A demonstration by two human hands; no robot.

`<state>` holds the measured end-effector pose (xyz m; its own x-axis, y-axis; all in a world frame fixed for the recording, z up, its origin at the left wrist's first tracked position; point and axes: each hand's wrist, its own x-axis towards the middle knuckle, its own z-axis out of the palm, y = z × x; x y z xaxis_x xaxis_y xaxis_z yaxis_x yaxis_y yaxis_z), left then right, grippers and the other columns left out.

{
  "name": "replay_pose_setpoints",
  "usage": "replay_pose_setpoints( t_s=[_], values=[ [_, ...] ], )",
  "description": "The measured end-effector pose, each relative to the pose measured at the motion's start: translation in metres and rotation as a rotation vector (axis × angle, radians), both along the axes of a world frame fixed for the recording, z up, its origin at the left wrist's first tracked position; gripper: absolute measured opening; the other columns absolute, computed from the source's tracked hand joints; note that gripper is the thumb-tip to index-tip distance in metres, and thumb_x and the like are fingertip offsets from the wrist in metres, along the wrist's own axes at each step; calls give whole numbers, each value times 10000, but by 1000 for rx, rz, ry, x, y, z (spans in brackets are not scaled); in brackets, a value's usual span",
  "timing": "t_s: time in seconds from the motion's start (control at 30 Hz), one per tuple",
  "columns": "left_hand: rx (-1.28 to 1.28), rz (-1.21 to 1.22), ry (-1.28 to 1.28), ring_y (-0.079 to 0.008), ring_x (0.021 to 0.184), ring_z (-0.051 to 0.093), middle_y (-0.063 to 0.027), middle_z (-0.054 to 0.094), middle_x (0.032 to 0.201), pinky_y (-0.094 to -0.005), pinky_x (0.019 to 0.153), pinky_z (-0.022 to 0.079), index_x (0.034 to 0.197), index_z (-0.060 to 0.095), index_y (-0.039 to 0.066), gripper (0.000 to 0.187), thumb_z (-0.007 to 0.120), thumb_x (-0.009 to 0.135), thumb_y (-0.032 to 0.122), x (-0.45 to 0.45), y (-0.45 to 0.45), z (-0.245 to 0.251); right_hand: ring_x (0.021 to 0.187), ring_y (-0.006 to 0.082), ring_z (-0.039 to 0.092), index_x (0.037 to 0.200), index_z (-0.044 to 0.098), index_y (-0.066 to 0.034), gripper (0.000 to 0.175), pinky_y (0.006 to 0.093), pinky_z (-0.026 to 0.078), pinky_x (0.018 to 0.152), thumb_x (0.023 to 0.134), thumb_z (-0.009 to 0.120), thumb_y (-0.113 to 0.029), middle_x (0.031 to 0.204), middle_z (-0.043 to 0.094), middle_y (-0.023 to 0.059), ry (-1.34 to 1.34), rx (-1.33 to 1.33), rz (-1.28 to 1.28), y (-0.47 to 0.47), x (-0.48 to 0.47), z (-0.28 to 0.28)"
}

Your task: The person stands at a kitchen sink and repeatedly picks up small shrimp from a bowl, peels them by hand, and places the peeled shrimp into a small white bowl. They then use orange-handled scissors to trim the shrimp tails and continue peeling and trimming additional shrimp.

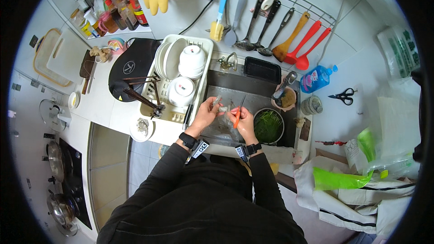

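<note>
Over the steel sink [220,89], my left hand [206,112] pinches a small, pale, translucent piece of food [222,109], whose kind I cannot tell. My right hand [244,122] grips a small knife with an orange handle [237,118], its thin blade pointing up and away from me. A clear plastic bag [230,129] lies in the sink beneath both hands. Right of my right hand, a round pot [282,130] holds chopped greens [268,126] in the sink. On the counter to the left, a white dish [133,132] holds several small greyish pieces [142,127].
A cream dish rack [207,54] with bowls, plates and chopsticks stands left of the sink. Behind it are a brass-coloured faucet [225,63] and a black tray [262,70]. A pink container [288,99] and a blue detergent bottle [315,79] stand at the right. Utensils hang above.
</note>
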<state>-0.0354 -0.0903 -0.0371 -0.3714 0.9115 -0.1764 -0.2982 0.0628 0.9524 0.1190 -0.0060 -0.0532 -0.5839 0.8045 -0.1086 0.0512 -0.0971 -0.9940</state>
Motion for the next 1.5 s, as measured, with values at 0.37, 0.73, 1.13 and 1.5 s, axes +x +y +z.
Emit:
replay_pose_setpoints(
  t_s=[0.37, 0.73, 1.13, 1.5],
  values=[
    [-12, 1, -444, -264, 1084, 574, -138, 533, 1200, -352, 975, 484, 1274, 414, -43, 324, 422, 954, 5, -7, -52, 64, 650, 107, 578, 851, 571, 33, 206, 274, 462, 602, 773, 714, -95, 703, 630, 99, -173, 309, 131, -26, 6, -27],
    [-87, 328, -383, -263, 1064, 597, -149, 557, 1203, -338, 932, 509, 1271, 443, -28, 341, 473, 933, 7, -59, -210, 80, 549, 154, 436, 761, 528, 17, 185, 304, 404, 534, 772, 692, -67, 599, 493, 95, -327, 481, 151, -31, 9, -30],
    [-928, 534, 687, -382, 837, 650, -274, 645, 824, -409, 715, 525, 863, 634, -64, 273, 670, 712, 162, -186, -286, -89, 611, 152, 515, 788, 538, 18, 179, 291, 419, 580, 797, 690, -77, 686, 587, 91, -415, 445, 187, -38, 2, -34],
    [-637, 282, 955, -406, 866, 631, -266, 638, 915, -432, 725, 518, 1043, 630, -25, 295, 632, 809, 154, -135, -244, -17, 646, 190, 574, 914, 606, 13, 307, 317, 455, 613, 736, 777, -170, 733, 625, 119, -417, 372, 2, -36, 6, -39]
  ],
)
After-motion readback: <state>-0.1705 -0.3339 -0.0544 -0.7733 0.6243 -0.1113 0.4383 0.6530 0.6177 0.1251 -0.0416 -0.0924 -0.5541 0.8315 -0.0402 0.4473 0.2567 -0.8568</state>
